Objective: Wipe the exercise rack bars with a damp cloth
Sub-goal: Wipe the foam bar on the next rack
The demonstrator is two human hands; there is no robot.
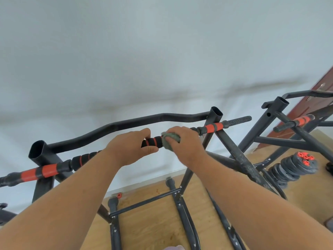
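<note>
At the centre of the frame, the left hand (132, 147) curls around the black foam grip (152, 142) of the barbell bar (212, 127) that lies across the black exercise rack (115, 126). Just right of it, the right hand (183, 141) grips a crumpled grey cloth (170, 140) and presses it onto the same bar, touching the grip's end. Orange bands (38, 172) mark the bar toward the lower left. At the right edge, stacked weight plates (295, 166) rest on the wooden floor (155, 226), beside a second rack (281, 127).
</note>
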